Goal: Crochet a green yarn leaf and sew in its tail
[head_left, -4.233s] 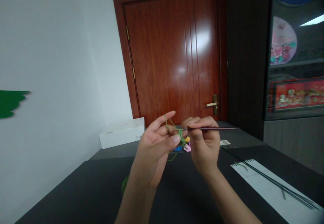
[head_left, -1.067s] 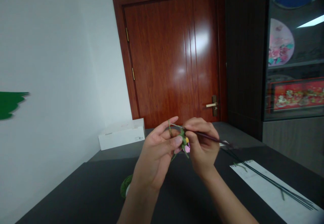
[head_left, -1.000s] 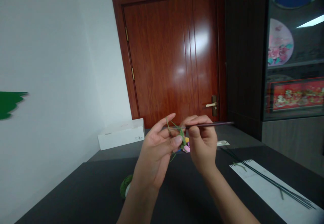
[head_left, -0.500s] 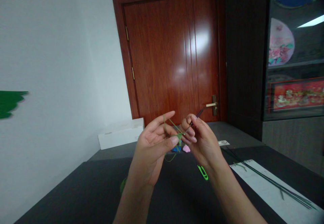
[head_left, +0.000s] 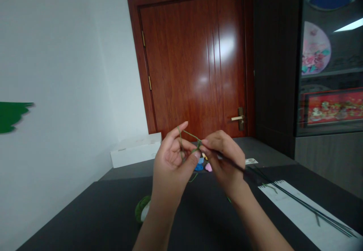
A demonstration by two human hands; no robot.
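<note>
Green yarn [head_left: 190,134] loops over the raised index finger of my left hand [head_left: 174,160] and runs across to the other hand. My left thumb and middle finger pinch a small green piece of crochet work [head_left: 197,147]. My right hand [head_left: 227,158] grips a dark-handled crochet hook [head_left: 231,162], its tip meeting the yarn at the pinched piece; fingers partly hide the tip. A loose yarn tail [head_left: 193,178] hangs below. Behind my left wrist lies a green yarn ball [head_left: 141,207], partly covered.
Blue [head_left: 199,166] and pink crochet pieces [head_left: 208,167] lie behind my hands on the dark table [head_left: 113,209]. At right, long green stems [head_left: 309,205] cross a white notepad [head_left: 295,205]. A white box [head_left: 136,150] stands back left, before a wooden door [head_left: 187,61].
My right hand has turned, swinging the hook's handle from pointing up and away to pointing down to the right. The yarn ball shows more; the bright green clip is now mostly hidden.
</note>
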